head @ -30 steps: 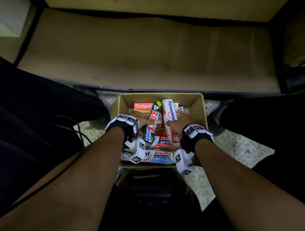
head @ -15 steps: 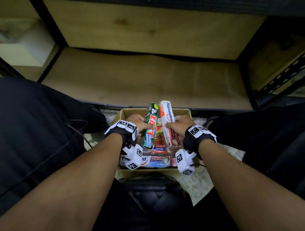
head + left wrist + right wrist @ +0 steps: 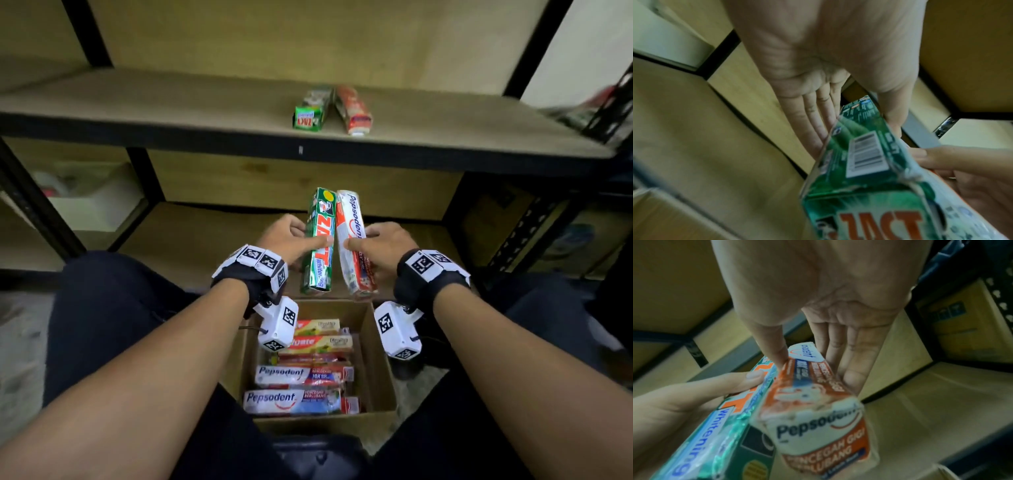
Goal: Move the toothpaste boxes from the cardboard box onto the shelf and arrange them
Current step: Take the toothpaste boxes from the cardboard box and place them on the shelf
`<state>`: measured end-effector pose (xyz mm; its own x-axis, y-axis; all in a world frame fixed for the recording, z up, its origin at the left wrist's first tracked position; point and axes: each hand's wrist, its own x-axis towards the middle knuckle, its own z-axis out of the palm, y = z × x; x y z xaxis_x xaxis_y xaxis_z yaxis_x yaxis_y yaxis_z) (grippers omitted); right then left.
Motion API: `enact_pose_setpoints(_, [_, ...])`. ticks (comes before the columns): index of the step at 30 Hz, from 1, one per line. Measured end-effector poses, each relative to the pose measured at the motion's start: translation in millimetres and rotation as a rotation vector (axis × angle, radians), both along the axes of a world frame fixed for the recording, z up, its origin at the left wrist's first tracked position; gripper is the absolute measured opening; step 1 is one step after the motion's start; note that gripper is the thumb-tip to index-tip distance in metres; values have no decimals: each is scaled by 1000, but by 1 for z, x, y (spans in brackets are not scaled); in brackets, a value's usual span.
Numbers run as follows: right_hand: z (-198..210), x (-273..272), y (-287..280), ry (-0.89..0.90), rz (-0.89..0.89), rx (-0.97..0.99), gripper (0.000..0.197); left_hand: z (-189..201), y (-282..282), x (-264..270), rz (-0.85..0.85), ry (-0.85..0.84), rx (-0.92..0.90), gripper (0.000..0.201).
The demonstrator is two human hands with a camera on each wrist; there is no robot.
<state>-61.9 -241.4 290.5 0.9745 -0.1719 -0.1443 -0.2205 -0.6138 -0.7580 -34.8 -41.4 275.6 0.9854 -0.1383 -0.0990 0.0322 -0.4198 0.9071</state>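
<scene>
My left hand (image 3: 291,240) grips a green Zact toothpaste box (image 3: 319,241) (image 3: 863,170), thumb on top and fingers beneath. My right hand (image 3: 380,245) grips a white and red Pepsodent box (image 3: 354,240) (image 3: 818,395) the same way. Both boxes are held side by side, touching, in the air above the open cardboard box (image 3: 378,373), which holds several more toothpaste boxes (image 3: 301,375). On the upper shelf (image 3: 171,102) lie a green Zact box (image 3: 310,109) and a red and white box (image 3: 352,111), side by side.
Black metal uprights (image 3: 87,32) frame the shelf unit. A lower shelf board (image 3: 191,236) runs behind my hands. A white bin (image 3: 92,202) sits in the left bay, a brown carton (image 3: 493,219) in the right bay. My dark-trousered knees flank the cardboard box.
Both hands have lifted the two boxes up out of the cardboard box toward the shelf. My head has tilted up, bringing the upper shelf and its two boxes into view.
</scene>
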Motion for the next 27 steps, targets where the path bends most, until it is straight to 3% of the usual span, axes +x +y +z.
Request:
enact_pose_setpoints(6, [83, 7, -7, -224, -2, -21, 27, 88, -7, 17, -41, -204, -5, 67])
enact_pose_setpoints(13, [155, 36, -21, -353, -51, 36, 26, 173, -19, 49, -49, -310, -46, 69])
enact_pose_setpoints(16, [175, 56, -27, -366, -59, 9, 21, 192, -26, 73, 1, -349, -2, 77])
enact_pose_setpoints(19, [188, 81, -33, -339, -62, -37, 30, 207, -26, 103, 55, -387, 87, 79])
enact_pose_setpoints(24, [195, 122, -39, -294, -90, -175, 51, 215, -16, 145, 133, -484, 236, 58])
enact_pose_setpoints(27, [195, 144, -46, -262, -109, -247, 52, 212, -8, 170, 152, -482, 330, 51])
